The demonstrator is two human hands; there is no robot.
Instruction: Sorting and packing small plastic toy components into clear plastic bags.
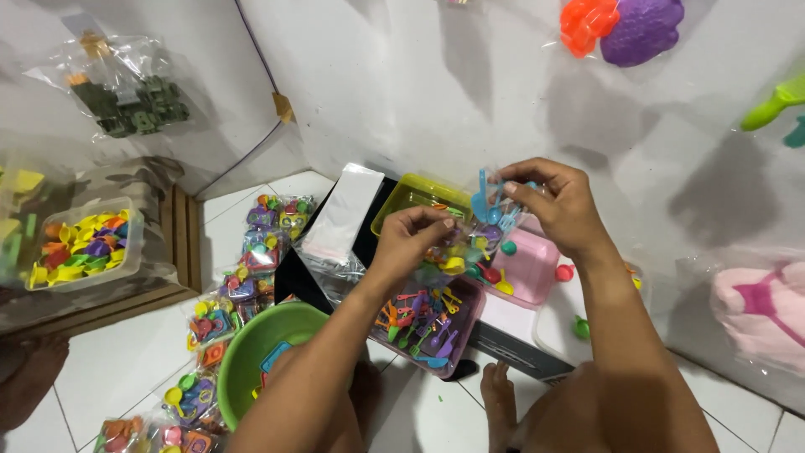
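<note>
Both my hands hold up a clear plastic bag (470,243) partly filled with small coloured toy pieces. My left hand (411,237) pinches the bag's left side near its mouth. At the bag's upper right, my right hand (558,205) grips the edge together with blue toy utensils (490,201). Below the bag sits a purple tray (465,331) of small coloured toy utensils, with a pink tub (532,268) beside it and a yellow-green tub (411,195) behind.
A green bowl (251,348) rests by my left knee. Filled toy packets (243,285) lie in a row on the white tiled floor. A stack of empty clear bags (340,214) lies on a black board. A clear box of coloured toys (80,247) stands left. Another person's foot (29,373) shows at far left.
</note>
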